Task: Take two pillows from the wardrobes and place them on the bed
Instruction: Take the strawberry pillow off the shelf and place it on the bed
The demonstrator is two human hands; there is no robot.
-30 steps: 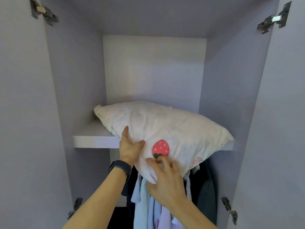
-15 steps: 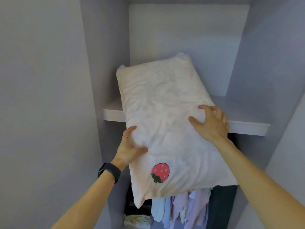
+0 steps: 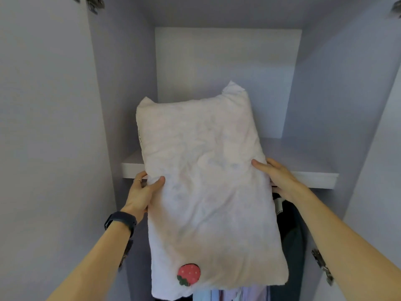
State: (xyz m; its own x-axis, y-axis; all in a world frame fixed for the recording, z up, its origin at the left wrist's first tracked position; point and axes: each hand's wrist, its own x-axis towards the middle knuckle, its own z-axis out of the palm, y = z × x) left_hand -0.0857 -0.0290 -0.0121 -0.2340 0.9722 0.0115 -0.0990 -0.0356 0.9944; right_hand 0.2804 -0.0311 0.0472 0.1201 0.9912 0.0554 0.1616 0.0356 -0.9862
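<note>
Clamping the pillow [image 3: 206, 181] between them, left grip [image 3: 141, 192] and right grip [image 3: 280, 179] pinch its side edges.

Both hands [image 3: 142, 193] [image 3: 278, 178] clenched, arms outstretched

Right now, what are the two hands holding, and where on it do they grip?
The white pillow, by its long side edges: left hand on the left edge, right hand on the right edge, about halfway along.

The pillow [image 3: 206, 181] stands lengthwise in front of the wardrobe shelf [image 3: 303, 170], held between the left hand [image 3: 141, 194] on its left edge and the right hand [image 3: 280, 179] on its right edge. Clothes [image 3: 290, 235] hang below the shelf, behind the pillow.
</note>
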